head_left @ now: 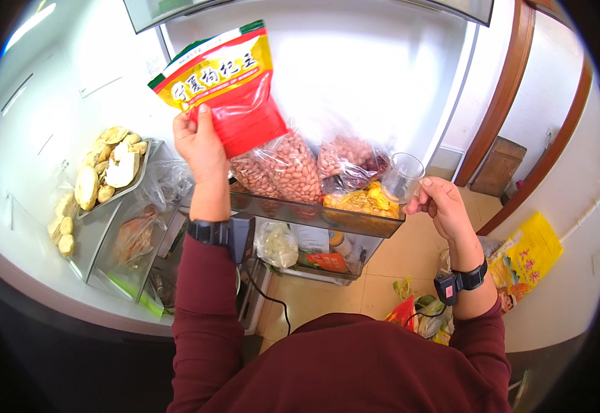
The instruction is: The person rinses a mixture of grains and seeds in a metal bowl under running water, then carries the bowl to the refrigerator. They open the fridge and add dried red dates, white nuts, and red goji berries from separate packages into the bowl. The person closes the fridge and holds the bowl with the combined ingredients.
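With my left hand (199,142) I grip the lower left edge of a red and yellow plastic packet (246,111), thumb on its front. The packet has a green top band, bears writing, and is raised in front of an open refrigerator. My right hand (442,206) pinches the handle of a small clear cup (403,178), held tilted off the right end of a door shelf (300,209). Behind and below the packet, clear bags of shelled peanuts (292,168) sit on that shelf. A yellow-wrapped bag (362,204) lies at its right end.
At left, a tray of pale root pieces (109,170) stands in the refrigerator above a clear drawer (135,237) with bagged food. A lower door shelf (331,273) holds a jar and packets. Bags of vegetables (429,320) and a yellow sack (527,258) are at right.
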A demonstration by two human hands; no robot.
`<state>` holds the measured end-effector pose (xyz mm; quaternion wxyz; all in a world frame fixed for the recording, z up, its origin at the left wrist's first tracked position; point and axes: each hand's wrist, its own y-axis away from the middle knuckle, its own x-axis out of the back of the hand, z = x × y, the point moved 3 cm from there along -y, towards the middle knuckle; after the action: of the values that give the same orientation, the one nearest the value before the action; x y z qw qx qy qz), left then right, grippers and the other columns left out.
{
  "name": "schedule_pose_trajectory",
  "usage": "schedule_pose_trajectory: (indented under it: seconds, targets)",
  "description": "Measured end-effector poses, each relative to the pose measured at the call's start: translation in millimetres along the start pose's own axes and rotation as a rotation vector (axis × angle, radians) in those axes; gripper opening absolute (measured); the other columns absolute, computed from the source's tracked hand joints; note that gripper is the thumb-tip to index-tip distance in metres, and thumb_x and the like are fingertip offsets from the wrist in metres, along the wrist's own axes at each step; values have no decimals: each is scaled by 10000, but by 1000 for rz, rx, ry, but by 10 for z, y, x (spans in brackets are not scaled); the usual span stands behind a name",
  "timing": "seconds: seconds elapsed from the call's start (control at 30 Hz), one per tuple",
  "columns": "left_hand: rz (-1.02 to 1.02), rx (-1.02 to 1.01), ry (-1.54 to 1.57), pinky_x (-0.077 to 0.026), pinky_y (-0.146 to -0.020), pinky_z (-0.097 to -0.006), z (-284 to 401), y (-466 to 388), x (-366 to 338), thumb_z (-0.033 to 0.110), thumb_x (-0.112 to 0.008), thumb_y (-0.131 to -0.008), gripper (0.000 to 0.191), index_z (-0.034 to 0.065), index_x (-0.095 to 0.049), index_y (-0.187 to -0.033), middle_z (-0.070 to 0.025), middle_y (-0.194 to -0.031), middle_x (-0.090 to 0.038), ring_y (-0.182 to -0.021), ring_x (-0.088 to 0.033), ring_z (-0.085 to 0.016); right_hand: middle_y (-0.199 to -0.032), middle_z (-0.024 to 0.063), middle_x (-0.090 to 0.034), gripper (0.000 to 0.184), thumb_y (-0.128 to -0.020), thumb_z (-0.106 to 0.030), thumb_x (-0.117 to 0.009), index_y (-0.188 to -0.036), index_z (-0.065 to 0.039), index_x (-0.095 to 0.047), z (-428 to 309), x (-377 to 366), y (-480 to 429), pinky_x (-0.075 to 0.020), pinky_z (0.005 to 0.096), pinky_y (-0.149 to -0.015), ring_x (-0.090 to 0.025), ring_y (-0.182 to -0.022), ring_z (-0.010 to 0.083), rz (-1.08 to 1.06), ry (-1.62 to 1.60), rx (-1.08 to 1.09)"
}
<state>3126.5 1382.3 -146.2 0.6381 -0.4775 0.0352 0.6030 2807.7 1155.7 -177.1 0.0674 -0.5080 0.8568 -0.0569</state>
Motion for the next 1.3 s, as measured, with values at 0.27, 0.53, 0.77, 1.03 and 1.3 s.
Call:
schedule_pose_trajectory:
  seconds: [0.27, 0.53, 0.77, 1.03, 1.3]
  targets:
    - [-238, 119, -735, -464, -748, -334, -403, -124, -149, 156, -648, -805, 337, -50, -509, -1032, -150, -903, -614, -840, -592, -241, -659, 69, -601, 320, -923, -269, -470, -679, -67, -515, 94, 68, 20, -498, 262, -606, -618, -636, 157, -15, -14, 9]
    - [-555, -517, -531, -424, -838, -366, 434, 468, -618, 112, -634, -783, 287, -4, -552, -1033, -140, -1022, -571, -977, -540, -272, -679, 83, -618, 322, -921, -277, -473, -689, -61, -524, 100, 121, 20, -492, 257, -621, -616, -651, 153, 7, -29, -4]
    - [-930, -798, -797, -443, -773, -397, 587, 813, -1510, 140, -625, -751, 239, 17, -600, -955, -126, -848, -597, -843, -561, -311, -682, 79, -618, 321, -921, -265, -476, -684, -53, -526, 57, 115, -40, -485, 255, -639, -610, -663, 146, -5, 14, 32]
    - [-779, -529, -883, -470, -649, -343, 424, 571, -1541, 168, -610, -801, 154, 32, -611, -875, -103, -789, -609, -724, -595, -242, -675, 89, -616, 320, -931, -257, -454, -681, -65, -510, 49, 160, -93, -495, 319, -733, -642, -790, 225, 14, 52, 11]
    - [-590, -319, -543, -444, -628, -238, 817, -32, -1290, 169, -624, -821, 171, 11, -609, -883, -36, -739, -621, -661, -551, -83, -712, 70, -628, 343, -932, -291, -454, -715, -37, -530, 50, 106, -157, -477, 216, -516, -619, -636, 123, 57, 202, -69]
